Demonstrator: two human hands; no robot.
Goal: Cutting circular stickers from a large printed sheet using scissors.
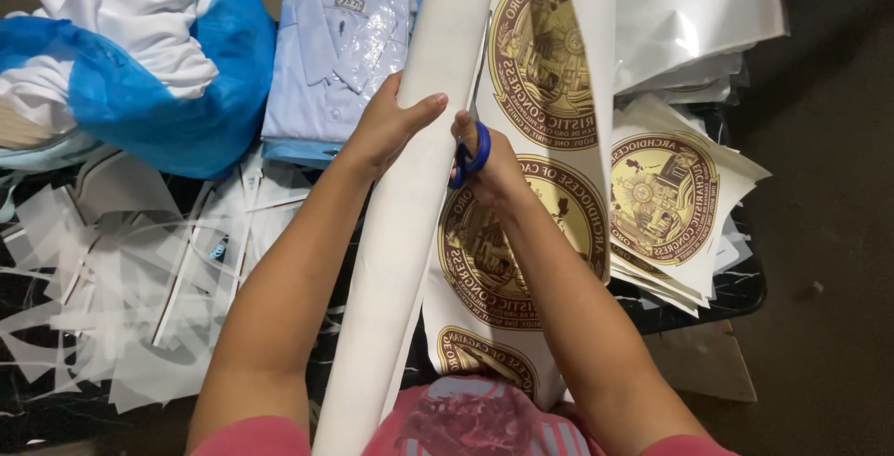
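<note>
- Dark desk (745,293), paper scraps (102,270) all over
- Left hand (386,125) wrapped round the long printed sheet (410,232)
- Right hand (489,163) closed on blue scissors (470,153), cutting beside round gold emblems (545,46)

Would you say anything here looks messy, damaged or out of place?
Yes: loose white paper offcuts lie scattered untidily over the dark table beside the left hand. The stack of cut round emblem prints sits fanned and askew, overhanging the table's edge.

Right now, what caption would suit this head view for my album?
Left hand steadies a long printed sheet while the right hand cuts it with blue-handled scissors.
</note>
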